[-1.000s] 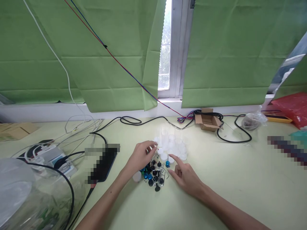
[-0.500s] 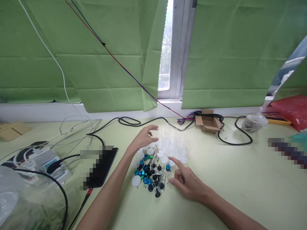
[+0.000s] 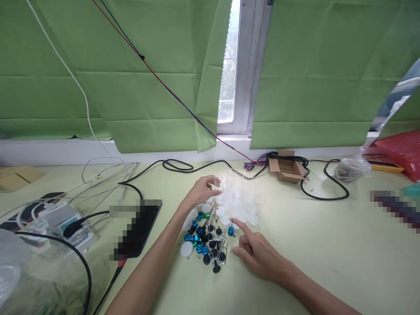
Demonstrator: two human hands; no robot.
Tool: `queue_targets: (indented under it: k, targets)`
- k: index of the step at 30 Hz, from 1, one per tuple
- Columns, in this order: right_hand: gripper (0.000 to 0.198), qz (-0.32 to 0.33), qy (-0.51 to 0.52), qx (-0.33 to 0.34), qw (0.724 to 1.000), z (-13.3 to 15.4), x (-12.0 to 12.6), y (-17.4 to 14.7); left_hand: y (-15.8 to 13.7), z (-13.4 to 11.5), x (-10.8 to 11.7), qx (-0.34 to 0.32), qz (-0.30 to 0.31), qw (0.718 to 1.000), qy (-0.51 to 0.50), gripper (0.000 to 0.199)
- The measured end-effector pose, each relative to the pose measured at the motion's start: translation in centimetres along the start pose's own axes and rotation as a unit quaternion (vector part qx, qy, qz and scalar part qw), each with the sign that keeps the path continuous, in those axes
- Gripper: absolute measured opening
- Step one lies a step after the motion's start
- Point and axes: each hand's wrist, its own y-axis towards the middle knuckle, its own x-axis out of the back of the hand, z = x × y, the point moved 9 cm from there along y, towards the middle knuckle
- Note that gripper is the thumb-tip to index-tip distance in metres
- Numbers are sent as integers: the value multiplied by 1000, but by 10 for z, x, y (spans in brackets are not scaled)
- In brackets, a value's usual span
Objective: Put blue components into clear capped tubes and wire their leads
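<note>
My left hand (image 3: 206,190) reaches over the far left side of a cluster of clear plastic containers (image 3: 241,205), thumb and fingers curved and apart, with nothing seen between them. At the cluster's right, my right hand (image 3: 257,253) stretches out its index finger close to a blue knob-like part (image 3: 231,230), thumb apart and the other fingers curled. It appears to hold nothing. Between both arms lies a pile of black round-headed parts (image 3: 216,267), blue metallic parts (image 3: 199,248) and bent metal pins (image 3: 223,253). White round lids (image 3: 187,249) are scattered around the pile.
A black tablet-like device (image 3: 139,232) and a white power strip (image 3: 70,225) with cables lie left. An open cardboard box (image 3: 288,169) and black cable (image 3: 343,192) are at the back. A plastic-wrapped roll (image 3: 349,169) and red bag (image 3: 402,151) sit far right.
My left hand has shifted slightly right and nearer, its thumb and fingers closer together. My right hand stays almost in place. The view has moved a little.
</note>
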Motion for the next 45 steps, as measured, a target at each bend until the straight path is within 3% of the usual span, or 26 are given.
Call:
queue_targets:
  k: [5, 10, 12, 16, 21, 26, 28, 33, 40, 45]
  targets:
    - [62, -3, 11, 1, 1000, -2, 0, 1, -1, -4, 21, 12, -60, 998, 4, 27]
    - [55, -10, 19, 5, 1000, -6, 0, 2, -16, -43, 59, -25, -184, 983, -1, 28]
    - [51, -14, 30, 9, 999, -8, -1, 2, -28, -56, 66, -39, -220, 973, -51, 27]
    - [44, -24, 74, 4, 997, -13, -2, 3, -59, -52, 59, -35, -244, 957, -153, 25]
    - [42, -49, 105, -4, 993, -13, 1, 3, -111, -35, 47, -55, -309, 949, -33, 14]
    - [45, -118, 122, -17, 985, -12, 15, 3, -141, -24, 34, -114, -317, 941, 13, 26]
    - [46, -135, 120, -10, 983, -9, 19, 5, -146, -29, 30, -158, -318, 931, 85, 28]
    - [44, -119, 101, 2, 988, -1, 21, 9, -146, -48, 8, -277, -236, 911, 194, 35]
    - [38, -107, 157, -26, 981, -1, 18, 12, -146, -49, 0, -288, -216, 913, 194, 43]
    - [32, -126, 142, -7, 982, -2, 20, 15, -148, -48, -1, -286, -215, 918, 170, 47]
